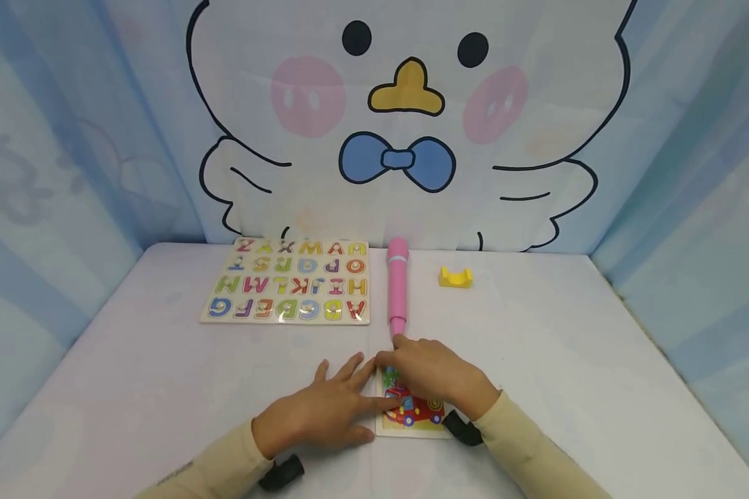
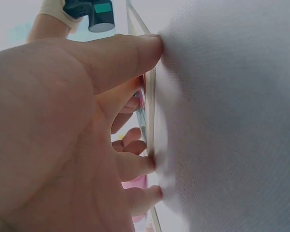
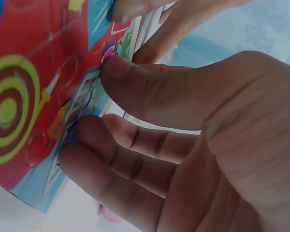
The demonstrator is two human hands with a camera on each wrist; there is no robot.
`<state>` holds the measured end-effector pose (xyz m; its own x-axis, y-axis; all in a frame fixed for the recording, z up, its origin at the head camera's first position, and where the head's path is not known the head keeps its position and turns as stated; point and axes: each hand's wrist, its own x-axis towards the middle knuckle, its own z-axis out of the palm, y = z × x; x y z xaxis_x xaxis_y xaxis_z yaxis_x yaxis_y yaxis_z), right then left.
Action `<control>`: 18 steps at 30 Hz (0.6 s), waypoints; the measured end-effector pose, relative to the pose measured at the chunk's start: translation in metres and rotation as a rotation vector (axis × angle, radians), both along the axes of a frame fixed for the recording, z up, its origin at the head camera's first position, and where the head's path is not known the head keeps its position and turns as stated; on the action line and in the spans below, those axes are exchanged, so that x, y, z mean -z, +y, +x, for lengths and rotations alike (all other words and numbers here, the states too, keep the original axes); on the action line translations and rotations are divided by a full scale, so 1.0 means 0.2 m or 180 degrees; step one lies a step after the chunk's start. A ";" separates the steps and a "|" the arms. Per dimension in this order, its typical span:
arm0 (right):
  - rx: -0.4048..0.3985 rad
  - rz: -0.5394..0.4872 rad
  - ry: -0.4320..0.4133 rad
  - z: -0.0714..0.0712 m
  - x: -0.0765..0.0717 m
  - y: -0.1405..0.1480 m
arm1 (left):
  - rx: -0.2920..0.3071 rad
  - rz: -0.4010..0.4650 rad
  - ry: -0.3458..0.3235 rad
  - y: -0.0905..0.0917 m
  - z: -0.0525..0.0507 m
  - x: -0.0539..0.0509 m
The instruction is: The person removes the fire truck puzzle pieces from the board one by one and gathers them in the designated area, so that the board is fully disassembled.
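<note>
At fire-truck puzzle | left hand splayed, gripping nothing | right hand bent over, grip unclear

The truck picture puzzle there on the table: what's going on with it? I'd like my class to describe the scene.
A person is working with both hands at the truck picture puzzle on the table. The left hand is spread along its left edge, partly over it. The right hand touches its printed face; whether it grips a piece, I can't tell. Farther back are an alphabet board, a pink pen-shaped toy and a small yellow holder.
</note>
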<state>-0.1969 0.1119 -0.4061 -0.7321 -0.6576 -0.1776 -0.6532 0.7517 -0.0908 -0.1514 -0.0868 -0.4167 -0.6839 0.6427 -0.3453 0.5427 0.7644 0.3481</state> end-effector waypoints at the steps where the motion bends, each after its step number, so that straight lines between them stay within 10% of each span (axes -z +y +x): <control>1: -0.0010 -0.0008 0.0010 0.00 0.00 0.00 | 0.0004 0.0003 0.0009 0.00 0.00 0.00; 18: -0.0133 -0.0394 -0.0328 -0.02 0.00 0.02 | -0.0025 0.0014 -0.0005 0.00 0.01 0.00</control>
<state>-0.2016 0.1156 -0.4064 -0.6858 -0.7086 -0.1662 -0.6661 0.7030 -0.2491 -0.1503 -0.0873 -0.4162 -0.6885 0.6387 -0.3435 0.5361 0.7672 0.3521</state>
